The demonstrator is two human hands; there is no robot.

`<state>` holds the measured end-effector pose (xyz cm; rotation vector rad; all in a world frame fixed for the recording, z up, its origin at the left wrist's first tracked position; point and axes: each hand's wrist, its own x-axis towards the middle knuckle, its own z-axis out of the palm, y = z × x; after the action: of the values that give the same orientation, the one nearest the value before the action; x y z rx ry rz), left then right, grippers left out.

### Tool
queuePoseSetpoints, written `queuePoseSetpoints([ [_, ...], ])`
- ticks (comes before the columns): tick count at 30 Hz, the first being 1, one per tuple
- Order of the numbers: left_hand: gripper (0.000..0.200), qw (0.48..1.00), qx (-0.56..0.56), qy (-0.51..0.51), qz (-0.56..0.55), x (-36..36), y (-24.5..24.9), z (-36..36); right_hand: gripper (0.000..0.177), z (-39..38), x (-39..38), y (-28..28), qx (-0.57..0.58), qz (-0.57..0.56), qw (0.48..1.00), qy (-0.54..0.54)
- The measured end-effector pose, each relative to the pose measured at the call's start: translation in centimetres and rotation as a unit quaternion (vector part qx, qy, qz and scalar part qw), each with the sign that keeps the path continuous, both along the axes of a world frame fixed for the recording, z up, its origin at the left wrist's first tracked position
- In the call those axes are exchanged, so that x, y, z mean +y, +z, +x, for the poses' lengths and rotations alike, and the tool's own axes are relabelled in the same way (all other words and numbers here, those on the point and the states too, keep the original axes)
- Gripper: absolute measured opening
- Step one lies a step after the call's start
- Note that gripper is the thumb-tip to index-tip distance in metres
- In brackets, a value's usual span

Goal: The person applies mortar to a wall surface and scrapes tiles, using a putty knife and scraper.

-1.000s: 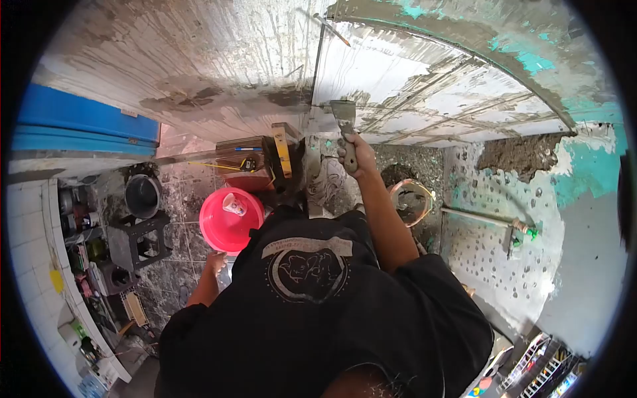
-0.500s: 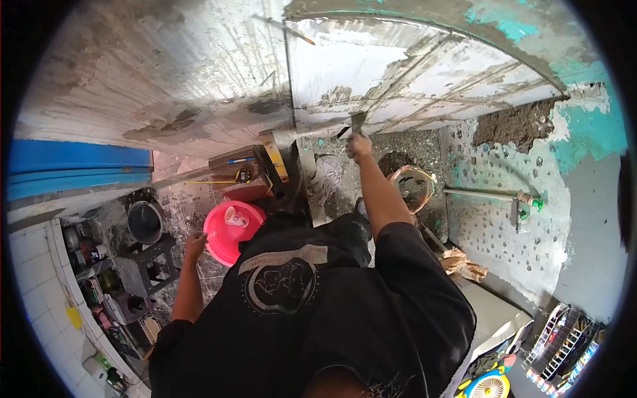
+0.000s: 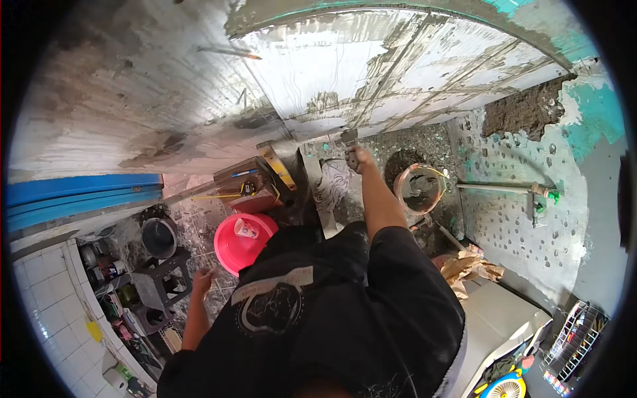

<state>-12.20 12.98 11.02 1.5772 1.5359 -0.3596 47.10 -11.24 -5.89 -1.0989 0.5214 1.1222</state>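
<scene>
Tiled wall [image 3: 345, 73], right hand [image 3: 359, 159] gripping scraper [image 3: 350, 142], left hand [image 3: 201, 281] free

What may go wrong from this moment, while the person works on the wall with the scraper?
1. The right hand holds the scraper low at the tile edge; a slip might chip a wall tile or scrape the knuckles.
2. The pink bucket and the mortar pan stand close below the person, so a step back may tip one over.

Right hand [image 3: 359, 159] hides the scraper [image 3: 349, 136] handle; its blade edge is blurred.
</scene>
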Motion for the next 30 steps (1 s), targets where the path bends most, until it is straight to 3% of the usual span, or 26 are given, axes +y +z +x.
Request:
queuePoseSetpoints([
  [8, 0.018, 1.000, -0.008, -0.017, 0.019, -0.3, 1.4, -3.4, 0.003, 2.9, -0.3, 2.1, -0.024, 0.033, 0.999, 0.001],
  [13, 0.022, 0.997, 0.002, 0.008, -0.076, -2.6, 1.1, -2.0, 0.011, 2.2, -2.3, 7.7, -0.114, 0.090, 0.989, -0.001],
  [14, 0.024, 0.998, 0.014, -0.040, -0.046, -2.3, -1.5, -3.7, 0.011, 2.1, -2.6, 9.7, -0.130, 0.078, 0.988, 0.004],
  [17, 0.024, 0.992, 0.022, 0.038, -0.121, -1.9, -4.4, -2.0, 0.010, 2.1, -2.7, 15.1, -0.149, 0.051, 0.988, -0.004],
  [20, 0.023, 0.994, -0.051, -0.019, -0.092, -0.4, -9.0, -0.4, 0.007, 2.0, -1.6, 18.8, -0.163, 0.024, 0.986, -0.008],
  [23, 0.022, 0.990, -0.113, -0.038, -0.079, 0.3, -8.5, 2.8, 0.007, 2.5, -1.1, 19.7, -0.214, -0.004, 0.975, 0.050],
  [24, 0.021, 0.987, -0.134, -0.042, -0.075, 0.3, -7.6, 4.5, 0.007, 2.0, -0.6, 20.9, -0.200, 0.034, 0.979, -0.006],
  [27, 0.020, 0.984, -0.162, -0.051, -0.045, 1.1, -8.8, 5.4, 0.008, 2.1, -0.9, 22.9, -0.240, 0.017, 0.970, 0.031],
  [30, 0.019, 0.987, -0.128, -0.047, -0.080, 1.4, -8.6, 5.3, 0.009, 1.8, -1.6, 25.8, -0.263, 0.027, 0.963, 0.060],
])
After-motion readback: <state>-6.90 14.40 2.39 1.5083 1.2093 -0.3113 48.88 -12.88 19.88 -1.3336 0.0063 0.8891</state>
